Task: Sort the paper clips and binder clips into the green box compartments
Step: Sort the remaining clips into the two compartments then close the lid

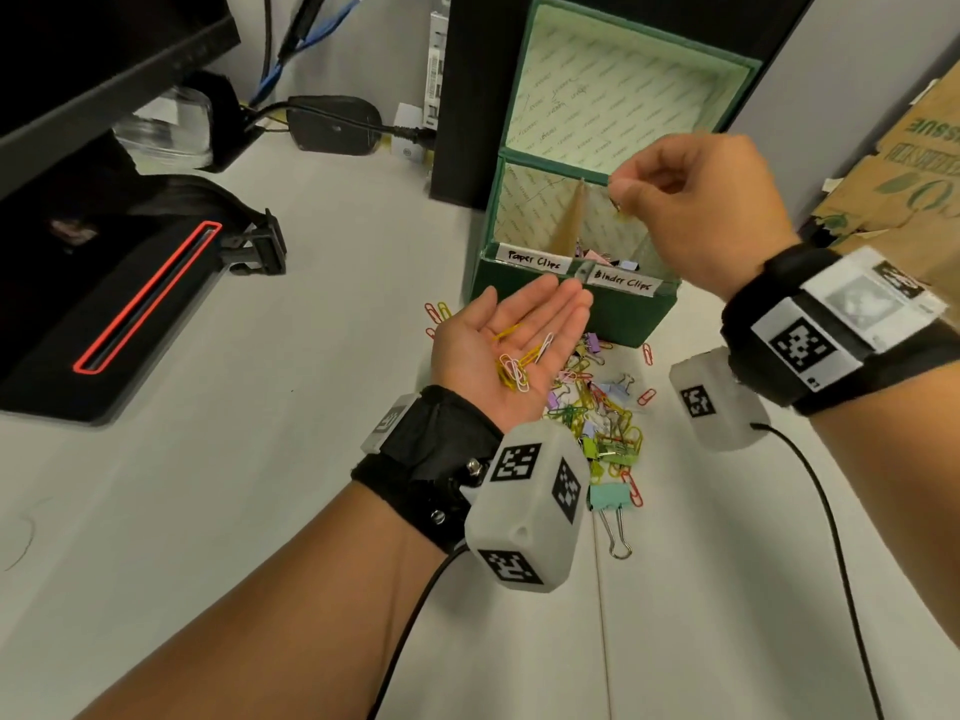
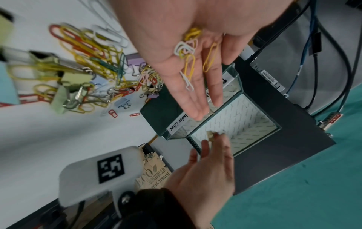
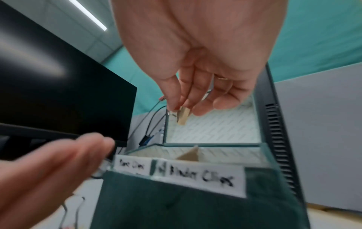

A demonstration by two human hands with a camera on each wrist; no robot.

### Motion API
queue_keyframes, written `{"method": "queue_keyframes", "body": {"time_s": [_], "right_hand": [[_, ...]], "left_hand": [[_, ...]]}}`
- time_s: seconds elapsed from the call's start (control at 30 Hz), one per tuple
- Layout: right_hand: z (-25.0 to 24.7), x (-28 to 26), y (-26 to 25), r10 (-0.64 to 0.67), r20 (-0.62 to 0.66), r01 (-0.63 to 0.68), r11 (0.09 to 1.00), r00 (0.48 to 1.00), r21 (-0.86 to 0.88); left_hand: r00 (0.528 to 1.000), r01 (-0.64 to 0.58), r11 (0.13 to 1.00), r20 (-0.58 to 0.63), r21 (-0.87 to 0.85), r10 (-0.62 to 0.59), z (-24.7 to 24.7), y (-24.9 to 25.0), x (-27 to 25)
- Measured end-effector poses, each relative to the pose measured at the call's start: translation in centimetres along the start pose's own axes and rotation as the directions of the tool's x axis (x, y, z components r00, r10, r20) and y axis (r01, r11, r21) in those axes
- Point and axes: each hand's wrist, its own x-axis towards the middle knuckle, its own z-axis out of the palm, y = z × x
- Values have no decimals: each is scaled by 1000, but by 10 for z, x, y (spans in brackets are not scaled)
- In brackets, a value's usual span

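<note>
My left hand (image 1: 540,314) lies palm up, fingers straight, just in front of the green box (image 1: 597,309), with several yellow, white and pink paper clips (image 1: 519,358) loose on the palm. My right hand (image 1: 623,197) pinches a small beige binder clip (image 3: 183,116) above the box's right compartment, labelled "Binder Clips" (image 1: 621,279). The left compartment is labelled "Paper Clips" (image 1: 533,259). Coloured binder clips show inside the right compartment. A mixed pile of clips (image 1: 602,418) lies on the table in front of the box, under my left hand.
The box's lid (image 1: 613,90) stands open against a black computer case (image 1: 467,96). A monitor (image 1: 104,54) and a black device with a red outline (image 1: 130,304) fill the left. Cables run at the back; torn cardboard (image 1: 914,163) sits at the right.
</note>
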Motion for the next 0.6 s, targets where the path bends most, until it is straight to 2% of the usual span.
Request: {"method": "queue_keyframes", "body": {"time_s": [0.07, 0.13, 0.23, 0.3, 0.37, 0.43, 0.53, 0.6], "right_hand": [[1, 1, 10, 26, 124, -5, 987, 992, -163], [3, -4, 11, -6, 219, 67, 961, 976, -269], [-1, -22, -13, -227, 250, 274, 946, 941, -171], [-5, -37, -32, -316, 418, 394, 912, 852, -114], [-4, -47, -44, -289, 617, 473, 867, 732, -155], [4, -51, -47, -257, 701, 553, 800, 665, -233], [17, -51, -46, -263, 707, 621, 719, 657, -310], [20, -49, -48, -255, 707, 630, 700, 660, -335]], "left_hand": [[1000, 4, 1000, 2, 5, -4, 0, 0, -1], [1000, 3, 1000, 9, 2, -3, -1, 0, 0], [1000, -22, 1000, -8, 0, 22, 1, 0, 0], [998, -59, 998, -26, 17, 59, 3, -1, -1], [996, -78, 996, -35, 38, 79, 4, -4, -1], [995, -85, 995, -40, 51, 87, 3, -4, -2], [995, -76, 994, -63, 79, 81, 3, -3, -2], [993, -83, 994, -82, 75, 89, 4, -3, -3]]}}
